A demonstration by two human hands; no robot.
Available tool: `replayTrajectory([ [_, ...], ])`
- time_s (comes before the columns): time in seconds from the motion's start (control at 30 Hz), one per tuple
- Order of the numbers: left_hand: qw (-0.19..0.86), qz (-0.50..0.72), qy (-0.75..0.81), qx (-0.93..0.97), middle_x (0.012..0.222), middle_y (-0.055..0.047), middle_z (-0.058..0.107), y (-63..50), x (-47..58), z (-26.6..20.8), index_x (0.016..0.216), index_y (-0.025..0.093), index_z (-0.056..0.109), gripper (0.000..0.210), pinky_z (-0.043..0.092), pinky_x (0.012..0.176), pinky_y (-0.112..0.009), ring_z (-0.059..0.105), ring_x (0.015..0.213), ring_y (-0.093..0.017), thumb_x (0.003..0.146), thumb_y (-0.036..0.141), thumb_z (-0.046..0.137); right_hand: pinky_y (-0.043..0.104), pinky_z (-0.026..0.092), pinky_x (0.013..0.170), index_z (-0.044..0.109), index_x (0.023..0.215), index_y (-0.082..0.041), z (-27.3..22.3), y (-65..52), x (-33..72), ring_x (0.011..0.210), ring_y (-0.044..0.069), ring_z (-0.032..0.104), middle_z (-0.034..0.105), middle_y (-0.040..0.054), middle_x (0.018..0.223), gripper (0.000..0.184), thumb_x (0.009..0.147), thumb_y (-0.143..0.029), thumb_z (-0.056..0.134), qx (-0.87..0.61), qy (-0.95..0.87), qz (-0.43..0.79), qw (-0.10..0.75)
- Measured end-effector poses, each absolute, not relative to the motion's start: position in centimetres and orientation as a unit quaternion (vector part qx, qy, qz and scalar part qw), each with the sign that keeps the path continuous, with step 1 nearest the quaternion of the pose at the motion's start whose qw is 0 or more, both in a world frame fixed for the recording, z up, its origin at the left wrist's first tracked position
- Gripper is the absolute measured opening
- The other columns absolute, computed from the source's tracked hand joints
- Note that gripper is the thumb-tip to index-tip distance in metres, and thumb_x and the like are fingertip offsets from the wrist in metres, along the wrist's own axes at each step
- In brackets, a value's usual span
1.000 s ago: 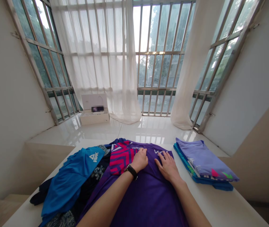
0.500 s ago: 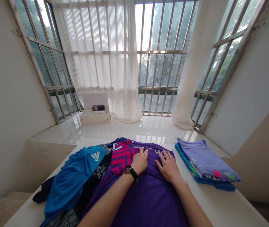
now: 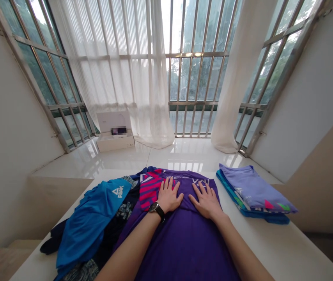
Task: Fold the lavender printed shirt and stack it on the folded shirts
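A purple shirt (image 3: 184,242) is spread over the white table, with a pink-striped sleeve (image 3: 149,192) folded in at its left and white print near its far edge. My left hand (image 3: 169,196), with a black watch at the wrist, lies flat on the shirt beside the striped part, fingers spread. Flat on the shirt's right side rests my right hand (image 3: 206,198), its fingers apart over a white logo. Neither hand grips the cloth. Left of the purple shirt, a blue shirt (image 3: 90,222) with a PEAK logo lies loosely on dark patterned clothes (image 3: 119,218).
A stack of folded shirts (image 3: 260,195), lavender on top, sits at the table's right. On the tiled sill behind stands an open white box (image 3: 115,142). White curtains (image 3: 116,70) hang before barred windows.
My left hand has opened from bent fingers to lying flat with fingers spread. The striped sleeve is partly smoothed out. My right hand stays on the shirt; the camera view has shifted slightly.
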State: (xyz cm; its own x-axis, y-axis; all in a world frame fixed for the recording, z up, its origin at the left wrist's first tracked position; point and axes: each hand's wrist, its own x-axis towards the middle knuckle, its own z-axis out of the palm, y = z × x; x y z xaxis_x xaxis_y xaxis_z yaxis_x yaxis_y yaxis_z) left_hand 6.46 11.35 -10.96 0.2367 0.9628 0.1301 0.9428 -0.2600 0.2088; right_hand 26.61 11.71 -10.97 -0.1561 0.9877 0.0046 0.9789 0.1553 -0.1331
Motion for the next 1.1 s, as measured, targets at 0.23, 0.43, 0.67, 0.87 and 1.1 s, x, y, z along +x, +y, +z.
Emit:
replayTrajectory([
  [0.23, 0.034, 0.103, 0.622, 0.775, 0.162, -0.009, 0.024, 13.5, 6.8, -10.8, 0.151, 0.028, 0.034, 0.068, 0.011, 0.120, -0.053, 0.013, 0.150, -0.032, 0.093, 0.063, 0.032, 0.052, 0.007, 0.119, 0.030, 0.153, -0.029, -11.3, 13.7, 27.2, 0.149, 0.036, 0.012, 0.024, 0.0069, 0.163, 0.072, 0.091, -0.066, 0.035, -0.645, -0.757, 0.081, 0.074],
  [0.43, 0.033, 0.108, 0.619, 0.777, 0.161, -0.011, 0.025, 13.7, 6.8, -10.6, 0.152, 0.025, 0.032, 0.068, 0.009, 0.120, -0.053, 0.013, 0.150, -0.031, 0.093, 0.059, 0.035, 0.050, 0.015, 0.119, 0.049, 0.143, -0.022, -10.4, 14.3, 27.7, 0.145, 0.031, 0.027, 0.042, 0.0101, 0.154, 0.068, 0.087, -0.062, 0.046, -0.604, -0.752, 0.151, 0.218],
  [0.67, 0.084, 0.132, 0.627, 0.763, 0.160, -0.015, 0.028, 13.1, 6.9, -8.9, 0.149, 0.019, 0.036, 0.066, 0.007, 0.120, -0.051, 0.012, 0.150, -0.030, 0.091, 0.049, 0.047, 0.036, 0.042, 0.107, 0.051, 0.133, -0.017, -6.6, 5.6, 32.5, 0.127, 0.022, 0.053, 0.058, 0.0135, 0.136, 0.060, 0.097, -0.057, 0.023, -0.581, -0.678, 0.191, 0.407],
  [0.87, 0.144, 0.153, 0.619, 0.757, 0.153, -0.016, 0.039, 10.5, 5.3, -4.0, 0.142, 0.014, 0.043, 0.053, 0.026, 0.116, -0.049, 0.027, 0.145, -0.030, 0.096, 0.042, 0.041, 0.040, 0.056, 0.089, 0.065, 0.110, -0.021, -8.5, -7.9, 34.9, 0.095, 0.026, 0.069, 0.072, 0.0110, 0.106, 0.047, 0.084, -0.059, 0.060, -0.570, -0.527, 0.341, 0.530],
  [1.1, 0.290, 0.405, 0.538, 0.679, 0.118, -0.007, 0.069, -7.0, -4.4, 0.8, 0.119, 0.020, 0.063, 0.040, 0.051, 0.099, -0.038, 0.065, 0.109, -0.022, 0.091, 0.046, 0.052, 0.037, 0.060, 0.081, 0.069, 0.102, -0.024, -7.9, -12.0, 29.7, 0.084, 0.024, 0.071, 0.074, 0.0073, 0.094, 0.044, 0.080, -0.061, 0.064, -0.536, -0.512, 0.438, 0.508],
])
